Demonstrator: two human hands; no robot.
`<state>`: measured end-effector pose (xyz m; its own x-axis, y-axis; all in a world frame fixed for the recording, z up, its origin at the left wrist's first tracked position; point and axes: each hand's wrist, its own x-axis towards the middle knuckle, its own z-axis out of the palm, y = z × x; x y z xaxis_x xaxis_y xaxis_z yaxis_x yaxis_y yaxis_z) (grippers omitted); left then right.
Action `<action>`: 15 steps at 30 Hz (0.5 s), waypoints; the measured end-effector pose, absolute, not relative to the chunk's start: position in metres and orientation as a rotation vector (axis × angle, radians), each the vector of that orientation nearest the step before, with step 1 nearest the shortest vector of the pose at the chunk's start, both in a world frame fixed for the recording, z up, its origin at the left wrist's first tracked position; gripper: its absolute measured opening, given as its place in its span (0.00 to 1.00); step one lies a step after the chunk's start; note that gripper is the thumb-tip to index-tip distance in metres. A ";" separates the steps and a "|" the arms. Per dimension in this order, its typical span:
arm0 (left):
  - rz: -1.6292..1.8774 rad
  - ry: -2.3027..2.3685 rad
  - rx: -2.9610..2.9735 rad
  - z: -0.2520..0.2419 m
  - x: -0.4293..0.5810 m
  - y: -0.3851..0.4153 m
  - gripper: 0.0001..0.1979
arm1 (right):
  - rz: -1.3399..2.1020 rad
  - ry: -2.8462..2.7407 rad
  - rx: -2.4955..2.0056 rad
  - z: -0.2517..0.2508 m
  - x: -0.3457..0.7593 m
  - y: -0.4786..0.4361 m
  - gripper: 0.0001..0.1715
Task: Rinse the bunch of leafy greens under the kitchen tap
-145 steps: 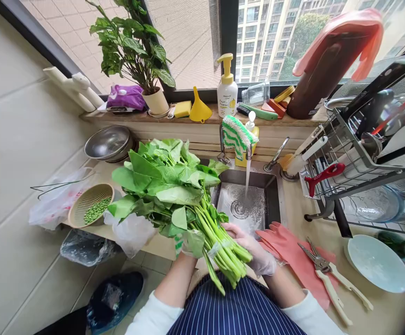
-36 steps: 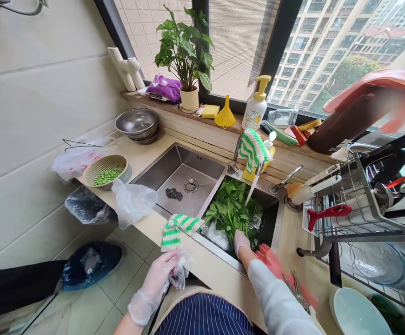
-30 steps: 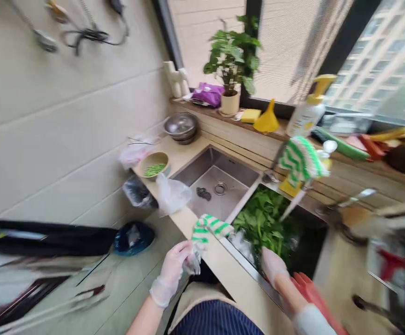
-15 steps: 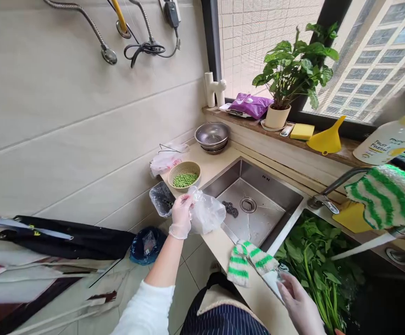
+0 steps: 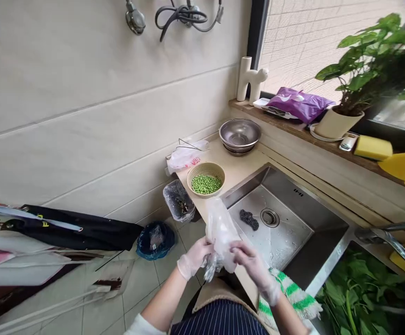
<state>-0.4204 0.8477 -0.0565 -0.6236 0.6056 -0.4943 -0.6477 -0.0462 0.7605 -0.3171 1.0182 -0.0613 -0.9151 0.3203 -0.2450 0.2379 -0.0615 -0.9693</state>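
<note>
My left hand [image 5: 195, 257], gloved, clamped on white plastic bag [image 5: 222, 228]; gloved right hand [image 5: 253, 268] pinching its other side. Crumpled clear plastic [image 5: 210, 268] below left grip. Bag at counter [image 5: 219, 155] edge, near basket [image 5: 207, 168] of green peas [image 5: 205, 185]. Rightward: sink [image 5: 295, 235] with dark scourer [image 5: 249, 219]. Striped cloth [image 5: 302, 301] beside right wrist. Leafy greens [image 5: 357, 288] in next basin.

A limp, milky plastic bag [image 5: 221, 230] is held up by the worktop's [image 5: 228, 158] edge. Crumpled clear plastic [image 5: 210, 268] dangles beside it.
</note>
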 end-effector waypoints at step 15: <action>1.988 1.299 -0.274 -0.045 -0.369 0.785 0.17 | 2.243 -1.475 -1.014 -0.061 -0.311 1.038 0.24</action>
